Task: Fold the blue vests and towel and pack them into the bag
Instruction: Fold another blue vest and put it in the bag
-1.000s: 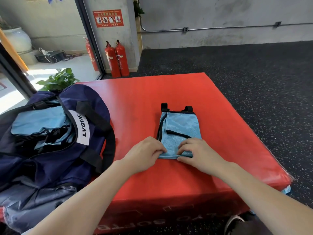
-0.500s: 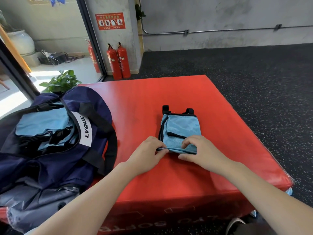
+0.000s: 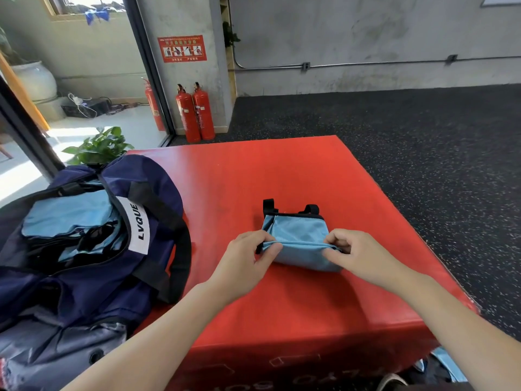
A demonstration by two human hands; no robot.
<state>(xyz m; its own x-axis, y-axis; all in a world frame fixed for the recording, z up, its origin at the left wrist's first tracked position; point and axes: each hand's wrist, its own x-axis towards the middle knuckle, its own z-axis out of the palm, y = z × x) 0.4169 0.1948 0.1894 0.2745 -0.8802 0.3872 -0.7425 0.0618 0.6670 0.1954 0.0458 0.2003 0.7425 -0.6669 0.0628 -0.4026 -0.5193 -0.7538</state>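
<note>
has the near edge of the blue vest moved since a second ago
Yes. Both hands, left hand and right hand, have lifted the blue vest's near edge and carried it away from the person, toward its black straps.

Single head-worn wide-angle view, looking forward and down over red mat (image 3: pixel 282 170); forearms close in foreground, grey wall (image 3: pixel 366 38) far behind.

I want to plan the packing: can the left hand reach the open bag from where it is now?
Probably yes. The bag lies open just beside the left hand, with nothing between them, though that hand now pinches the vest.
</note>
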